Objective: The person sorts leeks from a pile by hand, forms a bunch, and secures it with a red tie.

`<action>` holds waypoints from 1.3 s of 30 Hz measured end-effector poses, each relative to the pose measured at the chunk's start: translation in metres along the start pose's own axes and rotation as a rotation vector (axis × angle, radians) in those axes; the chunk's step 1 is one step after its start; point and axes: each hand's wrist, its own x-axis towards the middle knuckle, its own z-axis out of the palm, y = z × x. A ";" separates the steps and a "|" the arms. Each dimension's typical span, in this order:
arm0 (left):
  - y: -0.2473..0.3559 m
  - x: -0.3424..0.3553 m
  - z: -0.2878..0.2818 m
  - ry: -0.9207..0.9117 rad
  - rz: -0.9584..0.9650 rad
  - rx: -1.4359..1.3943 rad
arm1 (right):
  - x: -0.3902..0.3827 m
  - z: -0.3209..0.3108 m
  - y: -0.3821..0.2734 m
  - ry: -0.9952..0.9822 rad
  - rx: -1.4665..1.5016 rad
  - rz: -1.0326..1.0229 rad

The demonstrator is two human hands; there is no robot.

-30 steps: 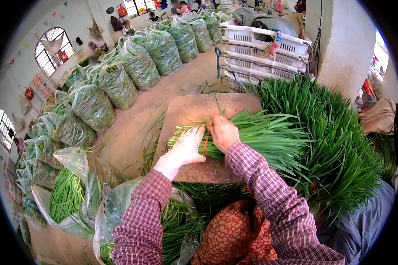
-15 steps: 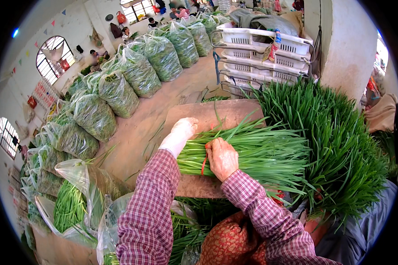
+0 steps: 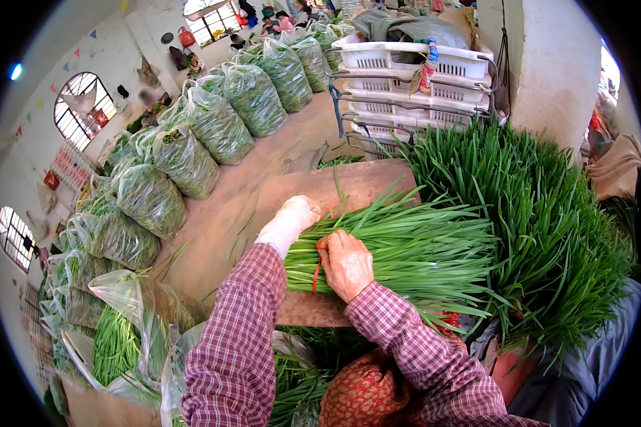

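Note:
A long bunch of green leafy stalks [image 3: 413, 256] lies across a worn board [image 3: 313, 312]. My right hand [image 3: 345, 263] is closed on a red band [image 3: 316, 272] round the bunch, thumb and fingers pinched at it near the left end. My left hand [image 3: 299, 213], pale at the wrist, rests at the upper left of the bunch, fingers curled; what lies inside them is hidden. My left forearm hides part of the cut end.
Loose leaves are heaped [image 3: 527, 235] at right, beside a pillar [image 3: 548, 78]. Stacked white crates [image 3: 413, 57] stand beyond the board. Bulging clear bags of greens [image 3: 221, 121] line the floor at left, an open one [image 3: 114, 341] nearer. People [image 3: 281, 25] work in the back.
My left hand was spread over the cut end a second ago; it has since curled and shifted to the bunch's far edge. My right hand moved lower with the band. The view has shifted slightly.

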 end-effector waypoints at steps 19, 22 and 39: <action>-0.001 0.015 0.028 -0.107 -0.060 -0.770 | -0.002 -0.002 0.004 0.015 -0.023 -0.007; -0.011 0.014 0.027 -0.111 -0.141 -0.907 | -0.003 0.000 0.003 0.019 -0.011 -0.007; 0.005 -0.130 0.039 0.239 0.356 -1.024 | -0.012 -0.048 -0.015 0.049 0.110 -0.102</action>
